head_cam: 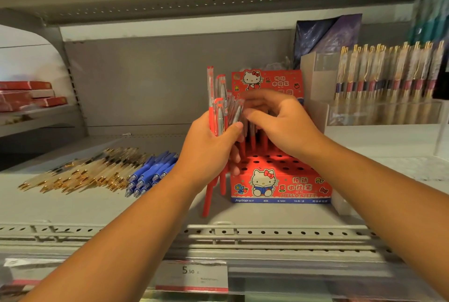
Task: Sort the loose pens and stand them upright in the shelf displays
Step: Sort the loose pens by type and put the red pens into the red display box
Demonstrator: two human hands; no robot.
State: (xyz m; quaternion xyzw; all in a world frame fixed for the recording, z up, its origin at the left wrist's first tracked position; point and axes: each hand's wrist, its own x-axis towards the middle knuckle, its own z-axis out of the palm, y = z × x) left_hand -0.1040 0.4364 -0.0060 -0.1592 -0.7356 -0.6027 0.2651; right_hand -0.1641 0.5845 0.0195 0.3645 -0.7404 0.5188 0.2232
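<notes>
My left hand (209, 148) grips a bundle of red pens (215, 107) upright, just left of the red cartoon-cat display box (279, 185) with its holed top. My right hand (279, 122) reaches over the box and pinches one pen (237, 113) at the top of the bundle. A few red pens (252, 139) stand in the box's back holes, partly hidden by my right hand. Loose gold-and-clear pens (80, 170) and loose blue pens (150, 173) lie flat on the shelf to the left.
A clear display (384, 109) at the right holds several upright gold-trimmed pens. Red boxes (29, 95) are stacked on the neighbouring shelf at far left. The perforated shelf edge (243, 232) and a price tag (192, 275) run along the front.
</notes>
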